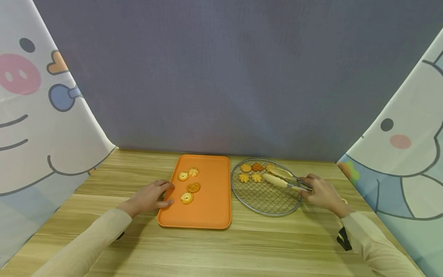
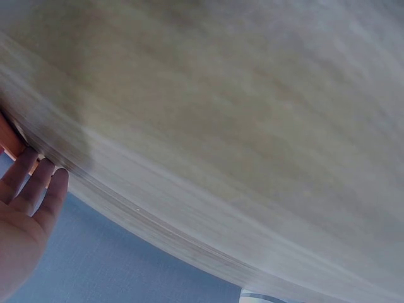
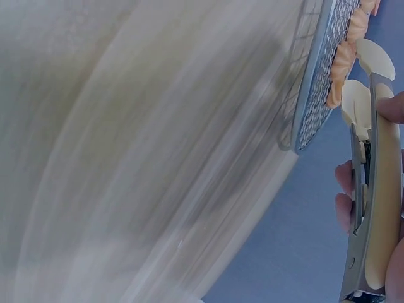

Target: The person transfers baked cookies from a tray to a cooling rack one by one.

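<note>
My left hand (image 1: 152,196) rests at the left rim of an orange tray (image 1: 214,207), thumb and fingertips over the edge; in the left wrist view its fingers (image 2: 50,196) are nearly straight. Several cookies (image 1: 193,187) lie on the tray's left half. My right hand (image 1: 320,192) grips metal tongs (image 1: 290,184) with cream-coloured tips, held over the round wire rack (image 1: 270,202). Their two arms are spread apart. Toward the back of the rack sit several cookies (image 1: 243,177), some flower-shaped, one reddish brown (image 1: 257,167). One cookie (image 1: 269,167) is partly hidden behind the tongs.
Tray and rack stand side by side on a wooden table (image 1: 207,254). A grey-blue fabric wall (image 1: 221,77) rises behind the table's back edge. Cartoon-printed curtains flank it at the left (image 1: 41,127) and right (image 1: 408,161).
</note>
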Motion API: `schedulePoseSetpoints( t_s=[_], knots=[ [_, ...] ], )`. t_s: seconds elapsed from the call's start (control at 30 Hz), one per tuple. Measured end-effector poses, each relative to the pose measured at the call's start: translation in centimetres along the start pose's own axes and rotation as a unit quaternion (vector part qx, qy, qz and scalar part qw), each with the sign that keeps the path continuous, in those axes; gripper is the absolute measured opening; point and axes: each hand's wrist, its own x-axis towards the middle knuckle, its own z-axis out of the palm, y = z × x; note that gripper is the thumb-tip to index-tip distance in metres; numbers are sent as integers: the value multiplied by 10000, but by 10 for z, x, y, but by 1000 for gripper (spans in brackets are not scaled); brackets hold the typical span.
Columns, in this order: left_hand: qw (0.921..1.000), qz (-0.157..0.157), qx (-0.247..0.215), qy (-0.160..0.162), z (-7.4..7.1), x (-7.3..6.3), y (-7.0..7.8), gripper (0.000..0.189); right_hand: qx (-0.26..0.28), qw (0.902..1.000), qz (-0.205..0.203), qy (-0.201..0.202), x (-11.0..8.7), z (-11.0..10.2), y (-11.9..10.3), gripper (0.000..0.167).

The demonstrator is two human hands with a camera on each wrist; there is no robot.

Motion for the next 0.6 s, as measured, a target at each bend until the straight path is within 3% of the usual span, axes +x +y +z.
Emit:
schedulePoseSetpoints(
  t_s=[0.6],
  knots=[
    [10000, 39, 24, 0, 0, 0, -1, 49, 77, 9972, -695, 258, 11, 11, -32, 43]
  ],
)
